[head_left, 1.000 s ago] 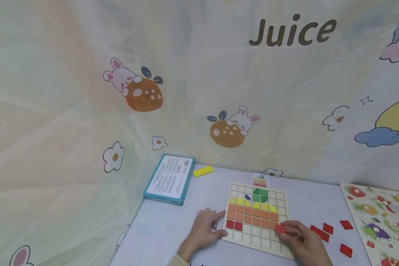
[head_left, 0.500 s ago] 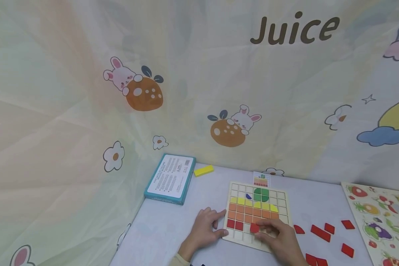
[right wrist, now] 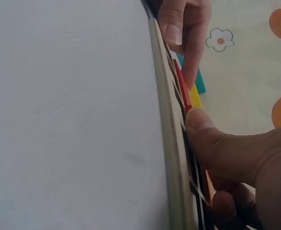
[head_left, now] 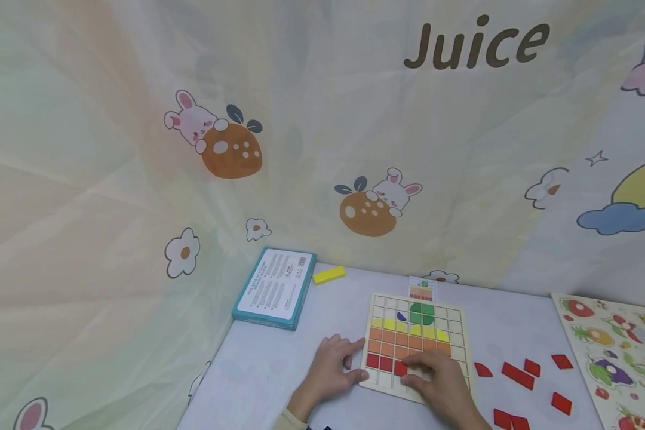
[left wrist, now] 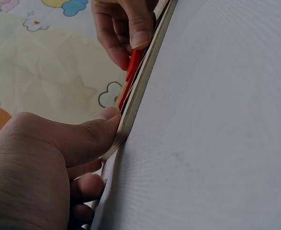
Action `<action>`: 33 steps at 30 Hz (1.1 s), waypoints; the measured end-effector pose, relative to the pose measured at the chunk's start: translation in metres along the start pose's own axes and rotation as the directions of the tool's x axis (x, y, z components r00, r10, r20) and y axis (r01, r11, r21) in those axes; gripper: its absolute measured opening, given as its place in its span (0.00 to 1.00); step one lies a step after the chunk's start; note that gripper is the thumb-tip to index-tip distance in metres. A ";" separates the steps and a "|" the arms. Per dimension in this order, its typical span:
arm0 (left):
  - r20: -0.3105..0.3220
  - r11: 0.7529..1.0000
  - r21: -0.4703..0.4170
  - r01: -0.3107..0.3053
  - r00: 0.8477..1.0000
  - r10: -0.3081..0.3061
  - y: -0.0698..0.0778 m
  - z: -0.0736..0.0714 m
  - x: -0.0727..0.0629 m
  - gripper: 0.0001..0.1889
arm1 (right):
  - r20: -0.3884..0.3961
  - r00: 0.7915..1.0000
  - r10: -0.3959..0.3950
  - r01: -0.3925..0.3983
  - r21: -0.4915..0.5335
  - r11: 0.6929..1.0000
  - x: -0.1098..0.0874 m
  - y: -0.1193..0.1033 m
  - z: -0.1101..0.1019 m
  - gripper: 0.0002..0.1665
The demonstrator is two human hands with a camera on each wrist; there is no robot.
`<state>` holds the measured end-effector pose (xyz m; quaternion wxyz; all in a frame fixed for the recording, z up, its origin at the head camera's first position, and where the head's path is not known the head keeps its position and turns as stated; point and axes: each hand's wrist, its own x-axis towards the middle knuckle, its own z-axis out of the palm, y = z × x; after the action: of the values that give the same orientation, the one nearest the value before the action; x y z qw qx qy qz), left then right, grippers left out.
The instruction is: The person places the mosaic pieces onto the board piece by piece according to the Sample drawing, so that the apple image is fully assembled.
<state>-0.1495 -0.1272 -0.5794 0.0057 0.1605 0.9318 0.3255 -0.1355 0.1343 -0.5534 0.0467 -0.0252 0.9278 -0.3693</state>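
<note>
1. Item: red square (head_left: pixel 400 368), lower middle-right of the frame, at the third place of the red row on the gridded board (head_left: pixel 454 328). Whether it is fully seated I cannot tell.
2. My right hand (head_left: pixel 442 377): fingers narrow, thumb and forefinger pinching the square.
3. My left hand (head_left: pixel 329 369): thumb and forefinger apart, both against the board's left edge.
4. Handling, judged: the square should be light, stiff and hardly fragile, perhaps slick on its face. Hold by opposite edges.
5. Spare red pieces (head_left: pixel 518 376) lie loose on the surface (head_left: pixel 258 373), lower right.
</note>
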 end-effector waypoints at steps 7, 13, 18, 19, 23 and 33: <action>0.001 1.000 0.008 0.002 1.000 -0.002 0.000 0.000 0.000 0.34 | -0.013 1.000 -0.011 0.011 -0.031 0.999 0.002 -0.004 0.000 0.19; -0.003 1.000 0.015 -0.004 1.000 0.004 0.001 0.001 0.000 0.34 | -0.022 1.000 -0.004 0.004 -0.026 1.000 -0.002 -0.002 -0.001 0.15; 0.000 1.000 0.020 -0.004 1.000 0.004 0.002 0.002 0.000 0.34 | -0.052 0.999 -0.016 0.013 -0.050 0.999 -0.003 -0.001 0.000 0.11; 0.002 1.000 0.021 -0.003 1.000 0.003 0.002 0.002 0.000 0.34 | -0.061 0.998 -0.024 0.021 -0.060 0.998 -0.003 -0.001 0.001 0.10; 0.009 1.000 0.019 0.002 1.000 -0.002 0.002 0.001 0.001 0.34 | -0.078 0.996 -0.053 0.044 -0.103 0.994 -0.002 -0.003 0.002 0.10; 0.002 1.000 -0.007 0.007 1.000 -0.007 -0.001 0.001 0.001 0.34 | -0.049 0.997 -0.061 0.053 -0.150 0.987 -0.002 -0.009 0.002 0.11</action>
<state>-0.1505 -0.1267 -0.5808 0.0082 0.1574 0.9312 0.3287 -0.1327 0.1267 -0.5489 0.0093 -0.0453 0.9525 -0.3009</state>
